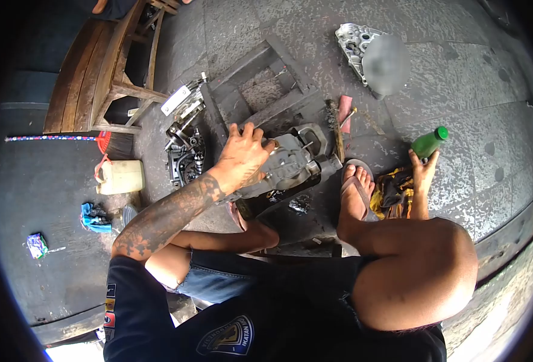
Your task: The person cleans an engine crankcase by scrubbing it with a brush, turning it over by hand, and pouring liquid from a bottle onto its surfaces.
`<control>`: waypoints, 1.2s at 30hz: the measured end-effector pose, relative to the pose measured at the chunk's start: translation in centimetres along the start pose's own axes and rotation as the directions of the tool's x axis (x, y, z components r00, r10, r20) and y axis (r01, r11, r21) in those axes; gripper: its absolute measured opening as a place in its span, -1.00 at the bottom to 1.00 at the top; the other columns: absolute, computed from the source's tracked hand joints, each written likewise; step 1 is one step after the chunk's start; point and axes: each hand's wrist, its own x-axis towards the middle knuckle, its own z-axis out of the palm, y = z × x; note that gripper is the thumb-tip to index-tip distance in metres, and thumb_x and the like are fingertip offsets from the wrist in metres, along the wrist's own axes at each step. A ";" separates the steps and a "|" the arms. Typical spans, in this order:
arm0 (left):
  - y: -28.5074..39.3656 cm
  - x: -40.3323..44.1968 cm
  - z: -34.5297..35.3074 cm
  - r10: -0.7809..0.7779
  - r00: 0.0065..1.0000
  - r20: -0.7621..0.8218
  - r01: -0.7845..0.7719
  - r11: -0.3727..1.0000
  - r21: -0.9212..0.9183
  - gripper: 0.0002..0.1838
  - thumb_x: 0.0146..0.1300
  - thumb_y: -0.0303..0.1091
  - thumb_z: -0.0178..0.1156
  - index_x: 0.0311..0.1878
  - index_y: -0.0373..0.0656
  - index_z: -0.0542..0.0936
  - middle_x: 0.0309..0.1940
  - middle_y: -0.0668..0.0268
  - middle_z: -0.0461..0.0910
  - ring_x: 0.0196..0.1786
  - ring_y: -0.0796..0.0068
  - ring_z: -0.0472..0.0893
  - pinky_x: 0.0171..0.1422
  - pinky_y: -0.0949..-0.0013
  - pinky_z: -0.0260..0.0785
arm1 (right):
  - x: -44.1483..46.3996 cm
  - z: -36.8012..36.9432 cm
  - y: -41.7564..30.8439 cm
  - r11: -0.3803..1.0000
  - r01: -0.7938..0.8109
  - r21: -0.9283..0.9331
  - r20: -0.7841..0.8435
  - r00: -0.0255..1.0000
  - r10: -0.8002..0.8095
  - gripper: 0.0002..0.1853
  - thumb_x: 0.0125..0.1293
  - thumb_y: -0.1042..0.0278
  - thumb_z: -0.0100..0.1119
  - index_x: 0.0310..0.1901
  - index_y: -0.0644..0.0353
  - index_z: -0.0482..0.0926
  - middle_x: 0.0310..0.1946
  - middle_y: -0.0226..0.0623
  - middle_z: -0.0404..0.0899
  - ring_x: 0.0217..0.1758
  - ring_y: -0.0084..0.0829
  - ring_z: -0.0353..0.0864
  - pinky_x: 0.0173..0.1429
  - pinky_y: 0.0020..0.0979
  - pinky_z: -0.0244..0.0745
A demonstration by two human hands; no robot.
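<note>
A grey metal engine casing [287,160] lies on a dark frame [278,102] in front of my feet. My left hand [245,155] rests on the casing's left side, fingers bent over its upper edge. Off to the right, my right hand [423,169] is wrapped round the lower part of a green bottle [429,142] with a green cap. The bottle is tilted and stands out above a black and yellow cloth [393,192]. A stiff brush [335,130] and a red piece [345,113] lie between the casing and the bottle.
Engine parts [185,151] sit left of the frame. Another metal cover [354,48] lies at the upper right. A wooden bench [91,78], a pale jerrycan [125,177], a red broom [117,143] and a blue cloth [95,218] are at the left.
</note>
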 end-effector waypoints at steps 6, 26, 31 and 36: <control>-0.8 -0.8 0.5 0.024 1.000 -0.011 -0.024 0.995 -0.098 -0.06 -0.23 -0.02 0.59 0.35 0.13 0.48 0.08 0.18 0.46 0.21 0.10 0.40 0.17 0.00 0.45 | -0.8 0.7 1.3 0.996 -0.014 0.086 -0.019 1.000 0.015 -0.12 0.18 0.24 0.53 0.44 0.19 0.19 0.21 0.02 0.51 0.30 -0.15 0.51 0.40 -0.21 0.36; 0.4 0.1 -1.1 0.066 0.996 -0.056 -0.075 0.982 -0.173 0.14 -0.25 -0.08 0.63 0.52 0.21 0.29 0.23 0.22 0.35 0.21 0.08 0.38 0.24 0.02 0.36 | -7.4 3.6 -15.7 0.854 0.477 0.209 0.631 0.601 -0.490 -0.34 -0.04 0.35 0.57 0.15 0.22 0.52 0.11 -0.01 0.51 0.20 0.02 0.49 0.30 -0.14 0.40; 0.7 -0.3 -1.3 0.055 0.995 -0.083 -0.070 0.977 -0.200 0.15 -0.20 -0.01 0.60 0.55 0.16 0.25 0.30 0.19 0.34 0.19 0.08 0.39 0.24 0.01 0.32 | -6.8 12.2 -20.4 0.613 0.706 0.354 0.825 0.074 -0.561 -0.04 -0.14 -0.02 0.62 0.29 0.29 0.40 0.20 -0.07 0.39 0.34 -0.04 0.29 0.37 -0.05 0.27; 0.6 -1.3 -0.8 0.042 0.982 -0.183 -0.101 0.940 -0.325 0.16 -0.15 0.13 0.54 0.57 0.14 0.20 0.35 0.12 0.29 0.24 -0.03 0.34 0.31 -0.09 0.26 | -8.1 17.3 -22.4 0.590 0.724 0.358 0.889 -0.071 -0.453 -0.01 -0.18 -0.11 0.58 0.25 0.35 0.43 0.26 -0.02 0.35 0.37 -0.01 0.25 0.38 0.00 0.20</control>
